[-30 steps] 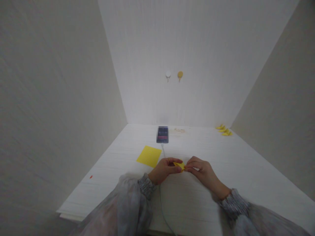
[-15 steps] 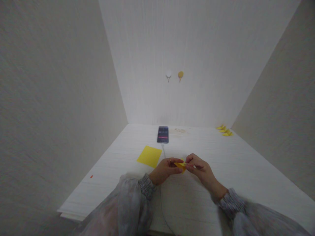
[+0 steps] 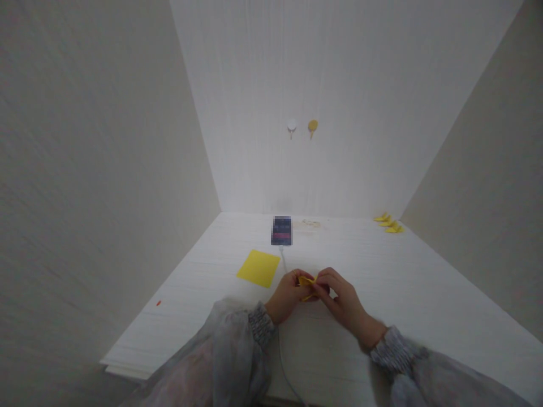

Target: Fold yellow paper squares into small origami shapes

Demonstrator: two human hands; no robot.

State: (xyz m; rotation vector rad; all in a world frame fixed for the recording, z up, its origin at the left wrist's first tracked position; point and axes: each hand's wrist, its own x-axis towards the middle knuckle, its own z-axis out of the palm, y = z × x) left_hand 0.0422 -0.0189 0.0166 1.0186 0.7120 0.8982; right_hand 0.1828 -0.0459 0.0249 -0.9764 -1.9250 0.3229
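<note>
Between my two hands is a small piece of folded yellow paper point(image 3: 306, 280), held just above the white table. My left hand point(image 3: 291, 294) grips it from the left, fingers closed around its edge. From the right, my right hand point(image 3: 341, 294) pinches it between thumb and fingers. Its exact folded shape is partly hidden by my fingers. Left of my hands, a flat square yellow sheet point(image 3: 258, 268) lies on the table.
A phone-like device point(image 3: 282, 230), its screen blurred, lies at the back with a cable point(image 3: 283, 362) running toward me. Several folded yellow paper pieces point(image 3: 389, 223) stand in the back right corner. A small red bit point(image 3: 158, 303) lies at left. Two hooks point(image 3: 313, 125) are on the back wall.
My left hand has turned inward and its fingers have curled further round the folded paper. My right hand has closed in beside it, and the paper shows at a different angle.
</note>
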